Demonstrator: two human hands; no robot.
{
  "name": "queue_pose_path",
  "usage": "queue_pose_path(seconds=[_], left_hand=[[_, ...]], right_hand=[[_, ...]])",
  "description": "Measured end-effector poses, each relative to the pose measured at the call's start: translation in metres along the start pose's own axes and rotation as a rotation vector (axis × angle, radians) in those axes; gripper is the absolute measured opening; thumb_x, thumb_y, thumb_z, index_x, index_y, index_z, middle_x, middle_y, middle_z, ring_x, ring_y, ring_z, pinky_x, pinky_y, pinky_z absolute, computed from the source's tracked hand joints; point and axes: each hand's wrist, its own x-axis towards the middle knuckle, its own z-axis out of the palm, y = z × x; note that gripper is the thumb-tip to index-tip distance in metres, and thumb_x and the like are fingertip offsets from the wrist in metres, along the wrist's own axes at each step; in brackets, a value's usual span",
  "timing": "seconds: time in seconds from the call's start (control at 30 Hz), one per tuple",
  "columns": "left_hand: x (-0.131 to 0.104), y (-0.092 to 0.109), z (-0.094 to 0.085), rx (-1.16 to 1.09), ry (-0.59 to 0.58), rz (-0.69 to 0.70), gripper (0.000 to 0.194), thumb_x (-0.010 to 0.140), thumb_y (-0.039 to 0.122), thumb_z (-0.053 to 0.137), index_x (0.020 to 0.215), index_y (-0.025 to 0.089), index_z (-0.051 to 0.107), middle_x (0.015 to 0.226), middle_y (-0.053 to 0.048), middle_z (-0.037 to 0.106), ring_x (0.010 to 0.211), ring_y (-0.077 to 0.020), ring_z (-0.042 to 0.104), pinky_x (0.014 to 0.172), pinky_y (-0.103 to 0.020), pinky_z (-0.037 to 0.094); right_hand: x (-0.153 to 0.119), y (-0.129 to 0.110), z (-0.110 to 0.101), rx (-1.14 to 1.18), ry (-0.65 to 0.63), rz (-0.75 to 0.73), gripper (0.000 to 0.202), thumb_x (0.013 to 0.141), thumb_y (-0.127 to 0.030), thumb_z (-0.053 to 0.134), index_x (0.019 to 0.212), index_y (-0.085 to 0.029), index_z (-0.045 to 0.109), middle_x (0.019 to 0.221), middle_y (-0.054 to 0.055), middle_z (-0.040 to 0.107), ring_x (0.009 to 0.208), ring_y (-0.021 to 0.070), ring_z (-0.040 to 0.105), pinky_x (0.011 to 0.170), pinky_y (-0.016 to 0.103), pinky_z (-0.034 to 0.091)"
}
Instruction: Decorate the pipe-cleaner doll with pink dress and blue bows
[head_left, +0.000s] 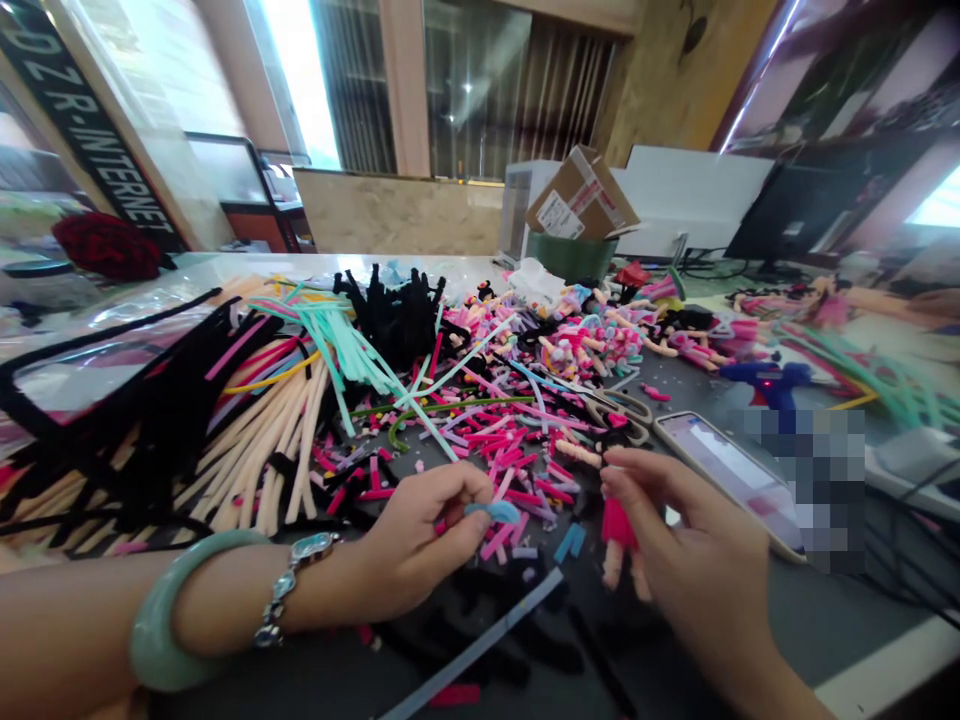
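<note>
Between the thumb and fingers of my left hand (427, 535) is a short, bent piece of light blue pipe cleaner (495, 512). My right hand (686, 545) pinches a small pipe-cleaner doll (619, 520) with a pink dress and beige limbs; its legs hang down and part of it is hidden behind my fingers. Cut blue pieces (570, 543) lie on the dark table between my hands. A long grey-blue pipe cleaner (480, 640) runs toward the front edge. Pink and purple cut bits (517, 420) are scattered just beyond my hands.
Bundles of beige (262, 440), black (169, 400) and mint pipe cleaners (337, 335) cover the left side. Scissors (619, 410), a phone (731, 480) and a blue glue gun (772, 380) lie to the right. Finished dolls (585, 335) are heaped behind. Another person's hand shows at far right.
</note>
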Motion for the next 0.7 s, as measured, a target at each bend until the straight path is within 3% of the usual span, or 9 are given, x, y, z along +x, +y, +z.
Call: queue_pose_path(seconds=[0.1, 0.2, 0.33, 0.53, 0.7], left_hand=[[-0.001, -0.001, 0.002, -0.051, 0.030, -0.016, 0.011, 0.089, 0.023, 0.045, 0.081, 0.017, 0.048, 0.065, 0.004, 0.040, 0.056, -0.0086, 0.035, 0.052, -0.020, 0.032], [-0.001, 0.001, 0.005, -0.141, 0.029, -0.067, 0.011, 0.089, 0.024, 0.046, 0.081, 0.017, 0.048, 0.064, 0.004, 0.040, 0.053, -0.0075, 0.035, 0.050, -0.020, 0.031], [-0.001, 0.003, 0.007, -0.194, 0.013, -0.097, 0.014, 0.089, 0.024, 0.045, 0.078, 0.016, 0.048, 0.063, 0.005, 0.040, 0.051, -0.0067, 0.035, 0.048, -0.020, 0.031], [0.002, 0.006, 0.004, -0.114, -0.014, -0.089, 0.016, 0.089, 0.023, 0.045, 0.075, 0.015, 0.049, 0.064, 0.004, 0.041, 0.055, -0.0080, 0.036, 0.051, -0.020, 0.032], [0.001, 0.004, 0.006, -0.079, -0.040, -0.074, 0.011, 0.087, 0.022, 0.051, 0.078, 0.015, 0.052, 0.065, 0.003, 0.045, 0.058, -0.0087, 0.039, 0.054, -0.021, 0.033]], right_hand=[[0.005, 0.004, -0.002, -0.095, -0.148, -0.106, 0.017, 0.089, -0.029, 0.054, 0.093, -0.021, 0.068, 0.052, -0.003, 0.066, 0.027, 0.0099, 0.051, 0.035, 0.023, 0.044], [0.013, 0.009, -0.007, -0.295, -0.332, -0.360, 0.014, 0.087, -0.024, 0.056, 0.084, -0.023, 0.069, 0.060, 0.000, 0.070, 0.048, 0.0148, 0.063, 0.049, 0.026, 0.049], [0.020, 0.014, -0.012, -0.459, -0.500, -0.570, 0.012, 0.084, -0.018, 0.059, 0.086, -0.025, 0.070, 0.073, 0.000, 0.071, 0.071, 0.0174, 0.064, 0.066, 0.029, 0.048], [0.020, 0.014, -0.010, -0.664, -0.651, -0.689, 0.023, 0.072, -0.007, 0.064, 0.081, -0.027, 0.071, 0.079, 0.000, 0.068, 0.069, 0.0160, 0.060, 0.053, 0.025, 0.040], [0.020, 0.011, -0.009, -0.702, -0.711, -0.649, 0.019, 0.072, -0.005, 0.063, 0.076, -0.023, 0.066, 0.083, 0.002, 0.066, 0.072, 0.0172, 0.061, 0.058, 0.026, 0.046]])
